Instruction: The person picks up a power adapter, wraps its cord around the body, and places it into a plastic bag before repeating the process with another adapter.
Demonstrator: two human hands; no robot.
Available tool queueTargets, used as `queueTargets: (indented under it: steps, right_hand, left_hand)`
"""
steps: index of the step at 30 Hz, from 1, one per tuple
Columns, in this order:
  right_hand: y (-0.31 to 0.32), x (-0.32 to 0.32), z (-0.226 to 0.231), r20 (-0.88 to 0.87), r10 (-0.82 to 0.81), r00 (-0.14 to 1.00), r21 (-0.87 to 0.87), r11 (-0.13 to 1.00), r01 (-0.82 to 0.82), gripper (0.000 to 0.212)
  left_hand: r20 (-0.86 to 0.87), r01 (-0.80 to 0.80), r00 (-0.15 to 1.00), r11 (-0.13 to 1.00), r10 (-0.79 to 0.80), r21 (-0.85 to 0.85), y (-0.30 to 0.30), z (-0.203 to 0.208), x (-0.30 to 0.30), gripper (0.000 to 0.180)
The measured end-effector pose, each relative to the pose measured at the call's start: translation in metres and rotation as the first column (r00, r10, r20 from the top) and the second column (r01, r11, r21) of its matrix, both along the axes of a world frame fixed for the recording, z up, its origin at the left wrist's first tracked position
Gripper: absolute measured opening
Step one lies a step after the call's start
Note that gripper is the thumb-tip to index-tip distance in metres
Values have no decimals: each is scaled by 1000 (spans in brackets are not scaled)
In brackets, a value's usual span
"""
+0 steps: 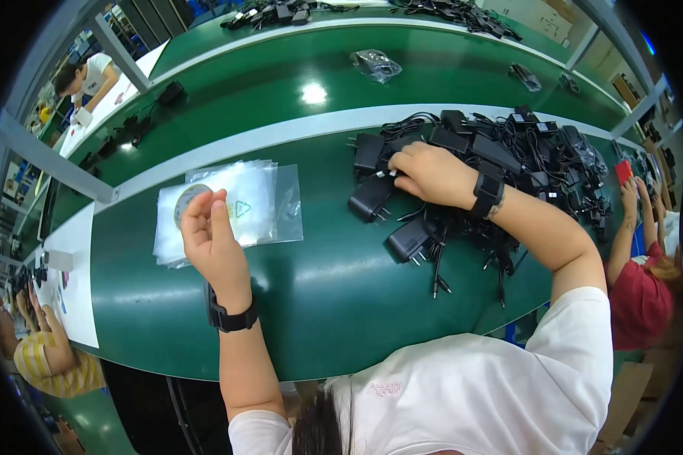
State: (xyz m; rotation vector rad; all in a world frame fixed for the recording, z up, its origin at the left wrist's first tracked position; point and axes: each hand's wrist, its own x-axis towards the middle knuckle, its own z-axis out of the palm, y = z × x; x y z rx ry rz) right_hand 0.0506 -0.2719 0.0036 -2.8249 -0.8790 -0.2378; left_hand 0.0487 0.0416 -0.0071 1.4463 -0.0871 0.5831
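Note:
My right hand (432, 176) reaches into the near left side of a pile of black power adapters (497, 152). Its fingers are closed on a black adapter (406, 145), most of it hidden under the hand. Two more adapters, with plug pins showing, lie just in front: one (369, 199) beside the fingertips, one (410, 236) nearer me. My left hand (216, 239) is raised over a stack of clear plastic bags (262, 208), fingers curled toward the thumb; anything between them is too small to make out. A round ring-like roll (180, 201) shows partly behind its fingers.
A pale ledge (296, 135) divides my green table from a farther green surface carrying a bagged item (376, 66) and more black adapters (171, 92). Loose cable ends (440, 284) trail toward me. Co-workers sit at the right (639, 299), the left (57, 360) and far left (99, 80).

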Motion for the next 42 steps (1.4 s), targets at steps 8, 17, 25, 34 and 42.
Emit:
queueTargets:
  steps: [8, 17, 25, 34, 42]
  right_hand:
    - [0, 1, 25, -304, -91, 948, 217, 963, 162, 17]
    - [-64, -5, 98, -531, 148, 835, 810, 379, 448, 16]
    - [-75, -13, 120, -461, 97, 882, 472, 868, 152, 19]
    - [-61, -77, 61, -297, 145, 944, -65, 983, -171, 40]
    - [-77, -42, 91, -430, 33, 902, 841, 377, 387, 29]
  left_hand:
    - [-20, 63, 998, 997, -62, 44, -11, -5, 3, 18]
    - [-70, 122, 990, 992, -120, 37, -11, -7, 3, 16]
    - [-165, 359, 927, 923, -336, 140, -39, -10, -14, 14]
    - [-224, 374, 915, 914, -336, 156, -38, -20, -7, 16]
    - [-220, 388, 908, 914, -357, 115, -49, -18, -8, 13]
